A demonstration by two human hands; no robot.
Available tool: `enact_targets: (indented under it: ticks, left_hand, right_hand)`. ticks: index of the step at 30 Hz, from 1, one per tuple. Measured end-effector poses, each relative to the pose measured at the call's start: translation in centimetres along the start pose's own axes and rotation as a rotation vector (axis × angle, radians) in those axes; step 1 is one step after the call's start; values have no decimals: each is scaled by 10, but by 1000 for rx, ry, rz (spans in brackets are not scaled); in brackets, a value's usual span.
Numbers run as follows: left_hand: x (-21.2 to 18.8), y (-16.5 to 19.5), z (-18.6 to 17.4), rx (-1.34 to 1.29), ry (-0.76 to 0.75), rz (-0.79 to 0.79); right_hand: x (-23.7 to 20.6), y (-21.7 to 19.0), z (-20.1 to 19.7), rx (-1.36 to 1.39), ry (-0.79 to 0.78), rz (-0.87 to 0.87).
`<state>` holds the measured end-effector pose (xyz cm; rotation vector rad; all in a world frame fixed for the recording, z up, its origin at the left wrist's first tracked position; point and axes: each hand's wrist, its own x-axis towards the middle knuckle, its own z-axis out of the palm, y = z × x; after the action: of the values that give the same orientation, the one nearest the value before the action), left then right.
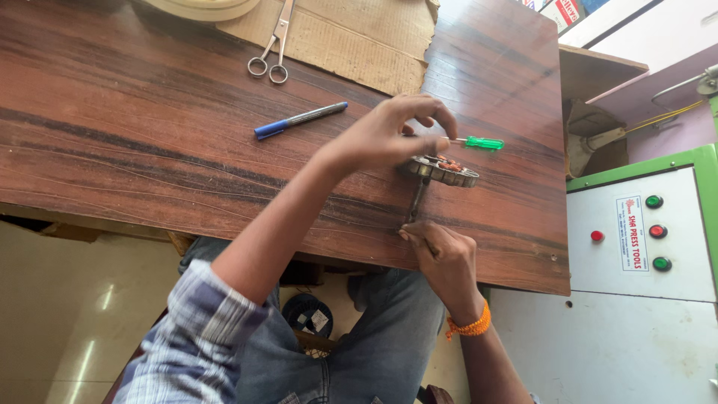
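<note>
A round metal motor core [441, 170] with copper windings stands on edge on the brown wooden table [149, 135], and its shaft [415, 200] points toward me. My left hand [396, 135] rests on top of the core, pinching the metal tip of a green-handled screwdriver [479, 143] that lies to the right. At the near table edge my right hand [443, 258] is closed around the end of the shaft. An orange thread band circles that wrist.
A blue-capped pen [299, 120] lies left of my left hand. Scissors [275, 45] rest on a cardboard sheet [351, 37] at the far edge. A white and green machine cabinet [643, 247] with coloured buttons stands to the right. My knees are under the table.
</note>
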<state>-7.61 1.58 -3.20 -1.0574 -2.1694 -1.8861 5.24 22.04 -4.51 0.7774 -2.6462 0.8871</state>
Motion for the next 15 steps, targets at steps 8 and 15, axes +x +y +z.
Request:
enact_targets:
  ticks: [8,15]
  left_hand:
    - [-31,22,35,500,172,138]
    - [-37,18,37,566,211,185]
  right_hand:
    - [-28,17,-42,-13,103,326]
    - [-8,11,-100,44,270,283]
